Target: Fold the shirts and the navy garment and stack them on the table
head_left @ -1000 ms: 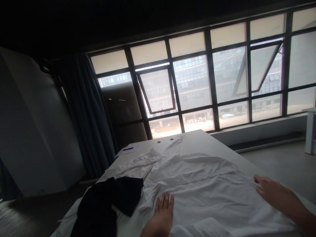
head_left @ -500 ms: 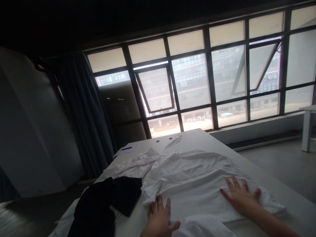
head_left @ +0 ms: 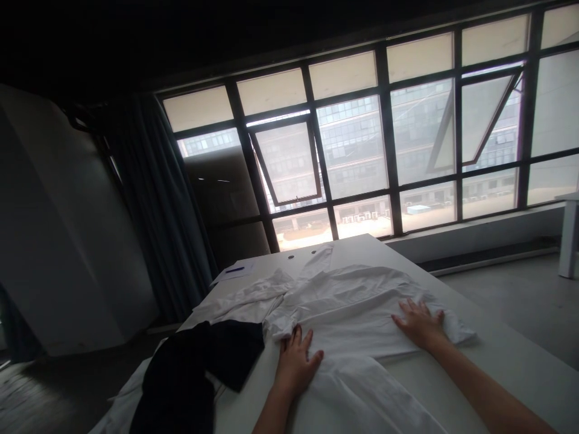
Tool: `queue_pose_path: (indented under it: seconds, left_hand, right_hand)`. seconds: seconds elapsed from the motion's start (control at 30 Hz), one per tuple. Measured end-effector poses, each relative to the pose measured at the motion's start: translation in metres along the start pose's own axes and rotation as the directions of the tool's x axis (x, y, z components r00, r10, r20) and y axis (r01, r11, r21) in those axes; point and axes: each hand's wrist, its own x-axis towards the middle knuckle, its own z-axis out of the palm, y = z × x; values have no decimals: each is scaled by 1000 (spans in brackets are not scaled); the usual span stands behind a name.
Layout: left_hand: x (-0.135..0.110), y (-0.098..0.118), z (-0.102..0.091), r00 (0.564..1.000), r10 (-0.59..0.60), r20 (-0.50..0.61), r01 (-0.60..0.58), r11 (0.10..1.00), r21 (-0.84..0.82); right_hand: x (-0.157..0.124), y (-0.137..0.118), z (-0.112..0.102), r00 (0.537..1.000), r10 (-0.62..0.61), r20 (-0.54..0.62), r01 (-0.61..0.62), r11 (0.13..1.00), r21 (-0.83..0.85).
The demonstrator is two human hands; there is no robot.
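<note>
A white shirt (head_left: 357, 307) lies spread and wrinkled across the table, one sleeve reaching toward the far end and another toward me. My left hand (head_left: 297, 361) rests on its near left part with fingers spread, close to a bunched fold. Flat on the right part of the shirt lies my right hand (head_left: 418, 322), its fingers apart. Neither hand grips the cloth. Left of my left hand is a black garment (head_left: 181, 374), heaped over the table's left side. More white cloth (head_left: 239, 304) lies behind it.
The white table (head_left: 506, 361) runs away toward a wall of windows (head_left: 353, 144), two panes tilted out. Paper with a pen (head_left: 235, 269) lies at its far left corner. A dark curtain (head_left: 158, 211) hangs at left. Another white table (head_left: 569, 235) stands at the right edge.
Both hands have moved forward, away from me, over the table. The white shirt's near edge has shifted forward with them, and more of the near sleeve now shows.
</note>
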Motion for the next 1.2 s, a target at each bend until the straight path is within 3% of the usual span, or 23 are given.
queue_pose_path:
  seconds: [0.13,0.23,0.33,0.43,0.53,0.67,0.77,0.87,0.93,1.0,1.1,1.2]
  left_hand:
    - [-13,-2,-6,979,130,-155,-143,987,-79]
    - [-24,5,-15,954,245,-173,-264,959,-100]
    - [-31,21,-22,948,303,-99,-311,946,-90]
    - [-37,36,-23,939,345,1,-344,935,-83]
    - [-46,41,-22,939,333,88,-331,943,-46]
    - [-56,38,-25,926,289,243,-297,955,-5]
    - [-56,37,-32,888,227,399,-254,967,15]
    - [-52,35,-38,837,165,521,-209,978,26]
    - [-50,31,-41,818,175,548,-216,976,10]
    - [-51,27,-43,815,218,536,-239,970,-32]
    - [-57,29,-46,869,234,436,-228,971,-68]
    - [-60,41,-43,948,165,273,-167,986,-15]
  right_hand:
    - [-7,10,-12,986,-97,-136,104,993,50]
    - [-16,3,-31,965,-230,-126,241,967,85]
    - [-33,-28,-53,918,-394,-39,394,899,194]
    - [-61,-70,-72,879,-472,74,436,855,280]
    - [-94,-99,-82,802,-564,197,468,798,380]
    - [-123,-109,-92,678,-628,381,450,765,461]
    - [-129,-110,-106,613,-598,516,387,797,464]
    - [-130,-113,-126,520,-608,599,357,792,495]
    - [-131,-116,-133,540,-638,549,388,768,510]
    - [-133,-118,-131,633,-644,429,456,758,466]
    - [-132,-122,-111,771,-562,300,483,823,301]
    - [-128,-123,-84,824,-441,356,395,897,196]
